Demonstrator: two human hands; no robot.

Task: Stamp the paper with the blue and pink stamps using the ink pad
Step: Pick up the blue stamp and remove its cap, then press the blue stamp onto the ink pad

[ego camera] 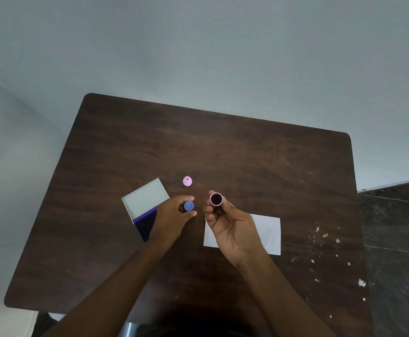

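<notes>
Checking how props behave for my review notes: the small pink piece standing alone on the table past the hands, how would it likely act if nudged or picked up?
The pink piece looks like small moulded plastic, so probably light and stiff. Its wider base with a narrow knob on top suggests it stands steadily, though a push might tip it and let it roll on the smooth table.

Blue stamp [188, 206], pink stamp [216, 199], white paper [268, 233], dark-brown wood-grain table [198, 147].

Two bare forearms, sleeveless (no rings, watch visible).
</notes>
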